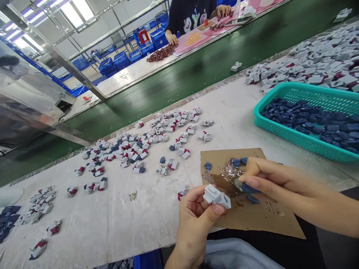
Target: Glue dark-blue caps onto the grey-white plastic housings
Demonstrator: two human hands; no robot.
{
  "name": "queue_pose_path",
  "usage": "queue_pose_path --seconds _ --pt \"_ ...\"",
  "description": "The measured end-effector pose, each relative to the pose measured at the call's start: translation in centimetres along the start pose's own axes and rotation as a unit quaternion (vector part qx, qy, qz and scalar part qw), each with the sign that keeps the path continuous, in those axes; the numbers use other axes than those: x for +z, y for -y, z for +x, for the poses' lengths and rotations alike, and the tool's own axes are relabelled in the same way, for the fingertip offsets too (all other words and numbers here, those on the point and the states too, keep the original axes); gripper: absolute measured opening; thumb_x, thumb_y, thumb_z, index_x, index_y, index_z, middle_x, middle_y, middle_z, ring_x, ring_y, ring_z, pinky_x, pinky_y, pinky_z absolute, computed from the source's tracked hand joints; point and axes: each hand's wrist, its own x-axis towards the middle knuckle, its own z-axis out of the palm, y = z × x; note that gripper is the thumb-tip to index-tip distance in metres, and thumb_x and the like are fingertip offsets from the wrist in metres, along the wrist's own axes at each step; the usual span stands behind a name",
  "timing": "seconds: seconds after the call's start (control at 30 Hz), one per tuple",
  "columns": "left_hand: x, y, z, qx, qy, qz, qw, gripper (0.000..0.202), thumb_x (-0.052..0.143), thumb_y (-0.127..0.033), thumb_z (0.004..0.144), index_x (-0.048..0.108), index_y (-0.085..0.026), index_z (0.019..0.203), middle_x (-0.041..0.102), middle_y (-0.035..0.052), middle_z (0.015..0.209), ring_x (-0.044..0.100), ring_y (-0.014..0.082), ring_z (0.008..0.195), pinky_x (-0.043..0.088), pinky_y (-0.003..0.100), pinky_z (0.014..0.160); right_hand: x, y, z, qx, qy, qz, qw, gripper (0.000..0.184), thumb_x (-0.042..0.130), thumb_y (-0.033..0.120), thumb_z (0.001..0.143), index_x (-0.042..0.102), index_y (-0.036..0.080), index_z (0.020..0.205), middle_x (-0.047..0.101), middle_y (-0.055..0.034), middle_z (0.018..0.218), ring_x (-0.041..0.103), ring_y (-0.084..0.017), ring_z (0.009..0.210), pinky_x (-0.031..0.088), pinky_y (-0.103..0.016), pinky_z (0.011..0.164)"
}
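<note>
The left hand [196, 215] is closed on a grey part [216, 196]. The thumb presses it from below and the fingers hold it from behind, just over the near left edge of the cardboard sheet [252, 220]. The cardboard sheet lies flat on the desk [126, 224], directly in front of the person.

The right hand [266, 179] is over the middle of the cardboard sheet. Its thumb and fingers are pinched together on a small blue part [248, 188]. This blue part touches the edge of a shiny wet patch [224, 177] on the cardboard sheet. The two held parts are near each other but they do not touch.

Some loose blue pieces [208, 166] lie on the cardboard sheet, around the wet patch.

To the left of the cardboard sheet and behind it, many assembled pieces [146, 144] in grey, blue and red are scattered on the desk. To the right of it and behind it stands a teal basket [277, 130] filled with dark blue parts [308, 119]. Further behind the basket is a big heap of grey parts [322, 59].

Far behind the cardboard sheet runs a green belt [196, 71]. On the other side of the belt a co-worker's hand [171, 38] rests beside a pile of dark red pieces [161, 53].
</note>
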Motion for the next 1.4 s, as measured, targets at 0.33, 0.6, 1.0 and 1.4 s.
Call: queue_pose_path --seconds 0.33,0.6,1.0,1.4 --pt "1.5 -0.5 -0.7 0.002 -0.013 -0.018 1.000 0.036 0.100 -0.034 0.052 0.081 -0.023 0.080 0.077 -0.0007 0.072 0.070 0.0113 0.065 0.058 0.020 0.068 1.7 1.3 -0.6 0.037 0.036 0.090 0.995 0.048 0.049 0.064 0.096 0.053 0.022 0.075 0.048 0.0001 0.064 0.042 -0.012 0.056 0.035 -0.022 0.048" --pt "0.3 1.6 -0.3 0.037 0.008 0.067 0.997 0.031 0.092 -0.038 0.066 0.071 -0.021 0.082 0.071 0.0007 0.073 0.065 0.0126 0.065 0.055 0.022 0.064 1.6 0.6 -0.3 0.019 0.076 0.023 0.997 0.051 0.042 0.063 0.099 0.048 0.020 0.073 0.050 0.0009 0.067 0.044 -0.011 0.059 0.034 -0.022 0.052" --pt "0.0 1.7 0.8 0.244 0.075 0.283 0.924 0.038 0.048 -0.061 0.095 0.059 -0.026 0.090 0.055 0.0008 0.066 0.049 0.0184 0.057 0.037 0.034 0.059 5.2 3.3 3.7 0.178 -0.081 0.282 0.939 0.076 0.055 0.092 0.066 0.065 0.022 0.094 0.070 -0.0077 0.097 0.065 -0.025 0.099 0.052 -0.036 0.089" --pt "0.3 2.3 1.5 0.479 0.067 0.340 0.806 0.030 0.032 -0.033 0.104 0.057 -0.022 0.092 0.062 0.0006 0.077 0.063 0.0172 0.069 0.047 0.030 0.063 8.4 4.6 3.1 0.169 -0.052 0.350 0.920 0.074 0.044 0.094 0.069 0.050 0.021 0.064 0.058 -0.0025 0.058 0.057 -0.016 0.060 0.047 -0.028 0.059"
